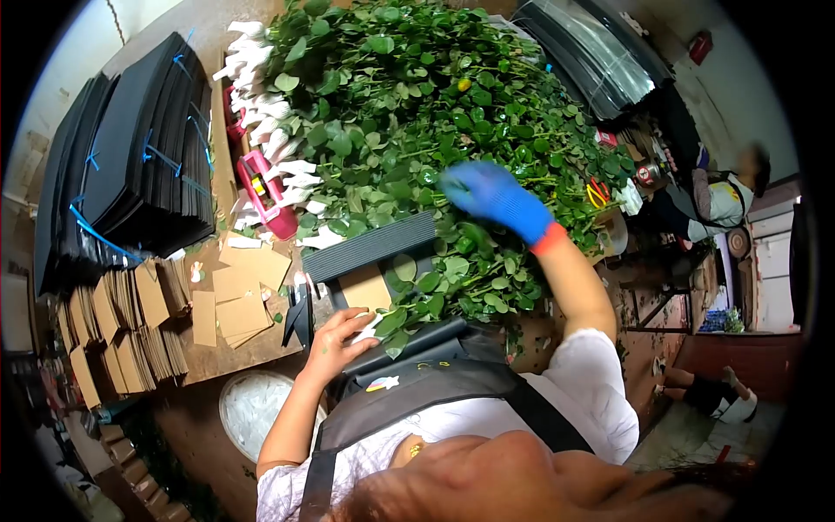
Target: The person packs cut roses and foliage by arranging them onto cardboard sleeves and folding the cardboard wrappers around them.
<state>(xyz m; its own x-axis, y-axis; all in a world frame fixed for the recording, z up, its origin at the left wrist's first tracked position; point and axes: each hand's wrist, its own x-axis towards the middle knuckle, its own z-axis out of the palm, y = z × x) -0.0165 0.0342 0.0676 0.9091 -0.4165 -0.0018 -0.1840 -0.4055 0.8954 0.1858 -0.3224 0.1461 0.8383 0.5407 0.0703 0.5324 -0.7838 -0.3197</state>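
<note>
My bare left hand (337, 342) is at the near table edge, its thumb and fingers around a white-wrapped flower head (371, 327) at the end of a leafy stem. Just beyond it, a ribbed dark strip (374, 246) lies across a brown cardboard piece (365, 287). My right hand (489, 197), in a blue glove with a red cuff, is over the large heap of green leafy stems (391, 113). Motion blurs its fingers, and what they hold, if anything, cannot be made out.
Black scissors (298, 315) and loose cardboard pieces (239, 300) lie left. Further left stand cardboard stacks (126, 326) and blue-tied black sheets (143, 139). A pink holder (268, 196) borders the heap. A white-filled bin (257, 409) stands below. Another person (724, 202) is at right.
</note>
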